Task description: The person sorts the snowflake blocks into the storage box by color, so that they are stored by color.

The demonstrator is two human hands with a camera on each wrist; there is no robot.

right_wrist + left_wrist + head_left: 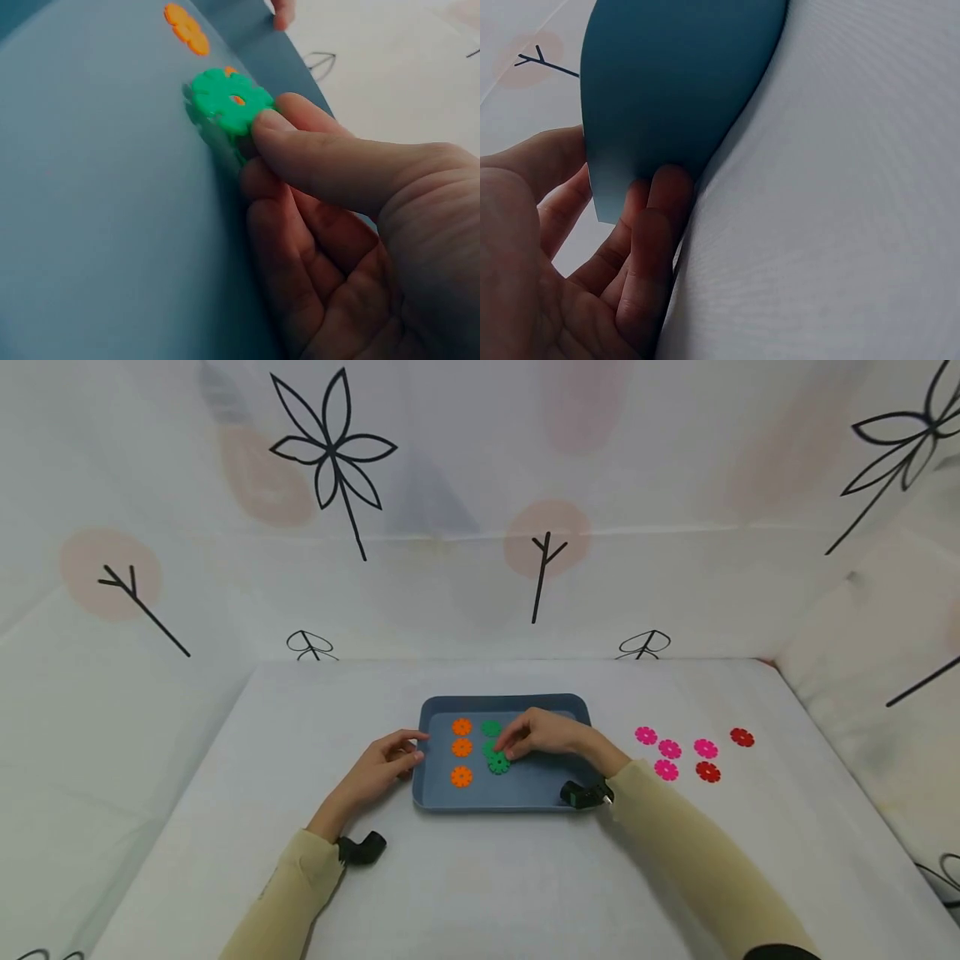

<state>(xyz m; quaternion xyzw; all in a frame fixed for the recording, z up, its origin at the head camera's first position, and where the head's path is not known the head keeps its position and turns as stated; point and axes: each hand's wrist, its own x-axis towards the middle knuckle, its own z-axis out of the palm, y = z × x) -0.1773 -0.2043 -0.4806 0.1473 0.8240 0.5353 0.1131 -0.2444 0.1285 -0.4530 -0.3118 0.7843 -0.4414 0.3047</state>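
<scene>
Over the middle of the blue-grey tray (540, 789), my right hand (543, 732) pinches a green flower-shaped disc (217, 101) between thumb and fingers. The disc is tilted just above the tray floor in the right wrist view. Other green discs (491, 727) lie in a column beside it, partly hidden. To their left is a column of three orange flower-shaped discs (461, 747). My left hand (382, 768) holds the tray's left side, its fingers (667, 199) against the outer wall and a digit at the rim.
Right of the tray, several pink flower-shaped discs (670, 749) and two red ones (707, 772) lie spread on the white table (480, 885). A patterned white cloth (450, 593) hangs behind the table. A black wrist camera (585, 794) overhangs the tray's lower right corner.
</scene>
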